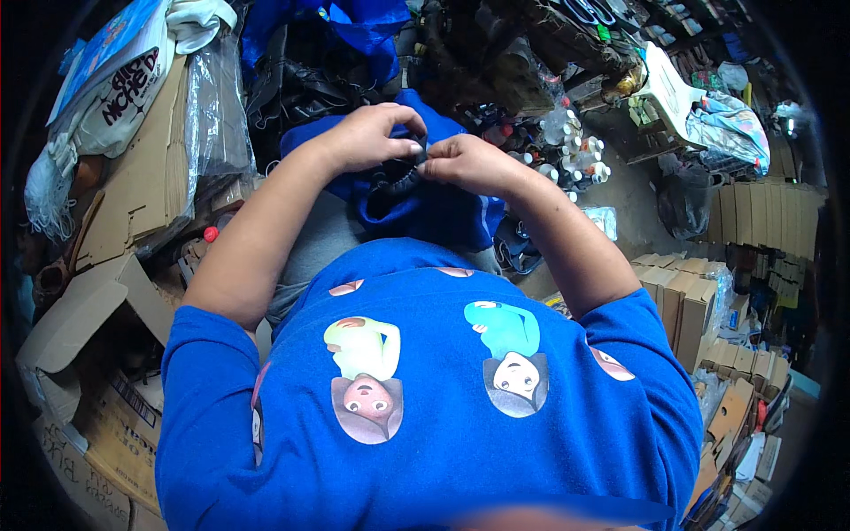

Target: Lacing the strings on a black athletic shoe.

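Over my lap, both hands meet close together above a blue cloth (434,217). My left hand (372,137) is closed, thumb and bent forefinger pinching at the upper end of a dark, curved, ribbed-looking piece (400,184). From the other side my right hand (469,164) pinches at the same dark piece, fingertips nearly touching those of the left. What kind of thing it is I cannot make out, and the fingers hide part of it. Beyond my left hand lies a pile of black shoe-like items (297,93).
Flattened cardboard (155,168) and plastic wrap (217,115) stand at the left, above an open carton (88,319). Several white-capped bottles (580,159) sit right of my hands. A white plastic chair (664,88) and stacked cardboard boxes (677,301) line the right side.
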### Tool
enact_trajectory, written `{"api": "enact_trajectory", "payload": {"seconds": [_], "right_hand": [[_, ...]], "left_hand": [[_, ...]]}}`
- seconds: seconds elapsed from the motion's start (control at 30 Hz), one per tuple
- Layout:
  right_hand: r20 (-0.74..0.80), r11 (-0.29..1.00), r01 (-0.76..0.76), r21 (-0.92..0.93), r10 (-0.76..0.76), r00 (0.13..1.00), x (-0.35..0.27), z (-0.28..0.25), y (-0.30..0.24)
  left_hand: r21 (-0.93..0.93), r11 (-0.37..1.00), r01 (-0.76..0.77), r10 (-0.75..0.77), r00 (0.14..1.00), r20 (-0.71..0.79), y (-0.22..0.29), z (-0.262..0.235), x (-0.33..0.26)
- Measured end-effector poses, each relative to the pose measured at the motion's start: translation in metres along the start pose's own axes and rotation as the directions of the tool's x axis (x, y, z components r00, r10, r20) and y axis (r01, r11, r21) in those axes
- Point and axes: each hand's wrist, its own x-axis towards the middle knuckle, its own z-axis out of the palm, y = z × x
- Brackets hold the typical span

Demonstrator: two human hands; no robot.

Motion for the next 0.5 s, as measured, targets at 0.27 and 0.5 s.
{"api": "enact_trajectory", "payload": {"seconds": [0.27,0.5], "right_hand": [[-0.134,0.992,0.005,0.128,0.013,0.991,-0.035,0.012,0.004],[-0.229,0.972,0.066,0.224,-0.013,0.973,-0.045,0.020,0.009]], "left_hand": [[0.031,0.995,-0.094,0.093,0.995,0.034,0.001,0.000,0.014],[-0.117,0.992,0.040,-0.023,0.990,0.138,0.002,-0.004,0.015]]}}
